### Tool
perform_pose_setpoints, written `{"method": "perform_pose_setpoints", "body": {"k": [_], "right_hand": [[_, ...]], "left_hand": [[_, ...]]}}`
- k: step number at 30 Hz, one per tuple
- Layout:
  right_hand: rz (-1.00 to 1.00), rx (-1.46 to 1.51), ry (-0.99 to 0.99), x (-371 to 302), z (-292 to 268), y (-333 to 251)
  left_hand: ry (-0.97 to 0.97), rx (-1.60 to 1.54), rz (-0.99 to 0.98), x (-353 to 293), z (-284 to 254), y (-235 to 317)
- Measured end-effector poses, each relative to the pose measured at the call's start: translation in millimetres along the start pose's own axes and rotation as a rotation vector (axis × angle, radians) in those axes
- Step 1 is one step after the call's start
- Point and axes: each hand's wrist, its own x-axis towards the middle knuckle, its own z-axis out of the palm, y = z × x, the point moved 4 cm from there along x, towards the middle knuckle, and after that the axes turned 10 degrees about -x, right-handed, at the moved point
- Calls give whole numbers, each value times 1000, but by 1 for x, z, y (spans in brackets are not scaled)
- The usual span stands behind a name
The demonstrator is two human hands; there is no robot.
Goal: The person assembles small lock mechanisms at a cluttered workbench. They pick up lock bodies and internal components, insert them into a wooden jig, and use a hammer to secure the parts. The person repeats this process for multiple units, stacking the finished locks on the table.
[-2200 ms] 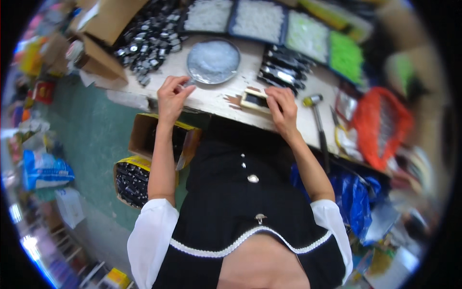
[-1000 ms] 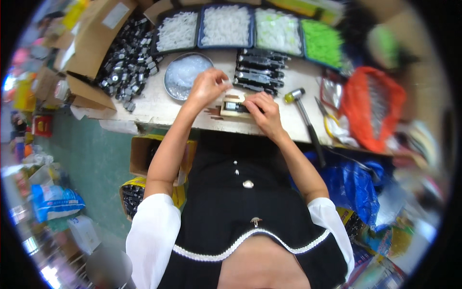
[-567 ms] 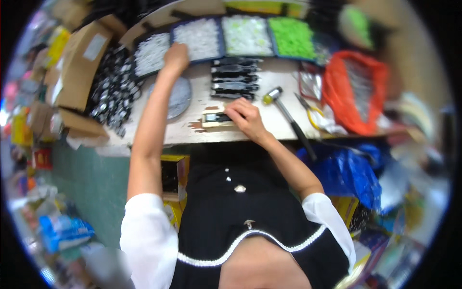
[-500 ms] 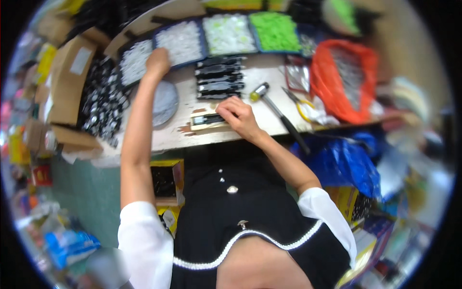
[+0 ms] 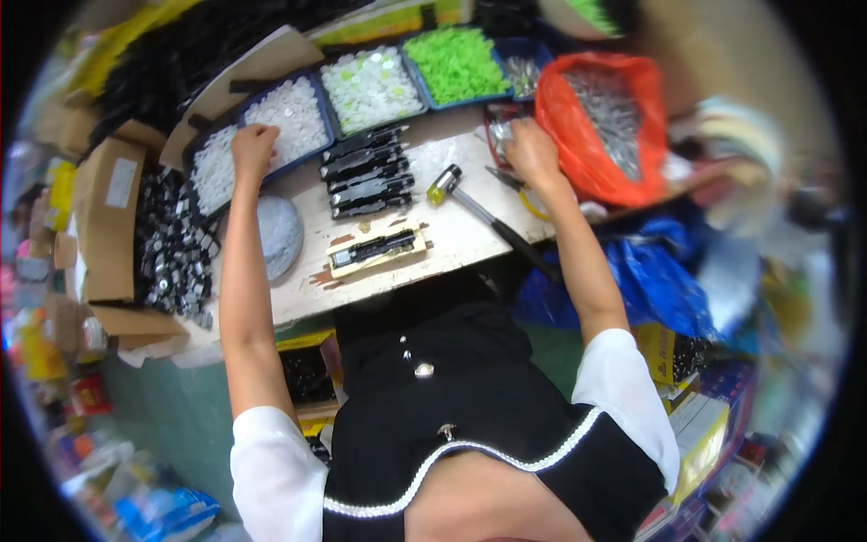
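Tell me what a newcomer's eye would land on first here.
First, the orange-red plastic bag of silvery pieces, just right of the right hand. Next, the bright green pieces along the far side of the worktop, in line with white pieces by the left hand. Nearer the front edge, a cream holder with a black part in it lies left of the hammer.
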Motion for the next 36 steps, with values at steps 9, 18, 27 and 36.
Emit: {"method": "perform_pose_setpoints", "body": {"k": [9,18,27,36], "right_hand": [[-21,-79,18,11,7,-9],[-42,370,80,14,-4,18],[-99,462,-13,9,-6,-5],[-711,829,-332,-70,-68,-173]], "left_hand": [[29,-732,-293,-15,-14,-12],[-180,-1115,-262,-91,-5,22],[-445,-1262,-249,-189,27,19],[-473,-1075,-242,-227,39,14]]}}
